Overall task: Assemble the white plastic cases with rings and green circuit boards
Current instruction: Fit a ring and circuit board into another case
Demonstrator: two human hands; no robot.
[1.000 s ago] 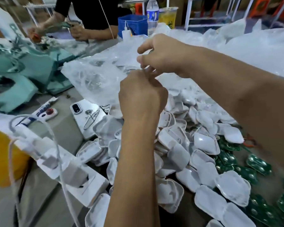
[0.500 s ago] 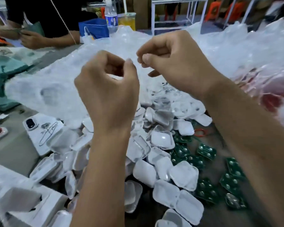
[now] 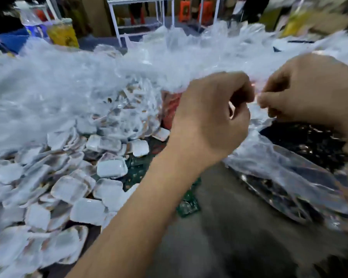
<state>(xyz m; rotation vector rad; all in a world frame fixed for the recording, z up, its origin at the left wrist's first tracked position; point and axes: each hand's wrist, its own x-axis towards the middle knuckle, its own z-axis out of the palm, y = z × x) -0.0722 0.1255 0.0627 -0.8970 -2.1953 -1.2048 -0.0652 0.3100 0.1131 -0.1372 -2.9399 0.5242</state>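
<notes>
Both hands pinch the mouth of a clear crinkled plastic bag [image 3: 285, 167] of dark small parts: left hand [image 3: 211, 119] and right hand [image 3: 309, 91] with fingers curled on its edge. This looks like opening a parts supply; next, pull the edges apart. Left of that bag, white rounded plastic case shells [image 3: 68, 189] lie heaped over green circuit boards [image 3: 187, 205].

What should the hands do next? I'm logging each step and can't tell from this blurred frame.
Probably pull the two hands apart to open the clear plastic bag. The left hand and right hand both pinch its bunched top close together, and dark small parts lie inside it. The white cases lie untouched.
</notes>
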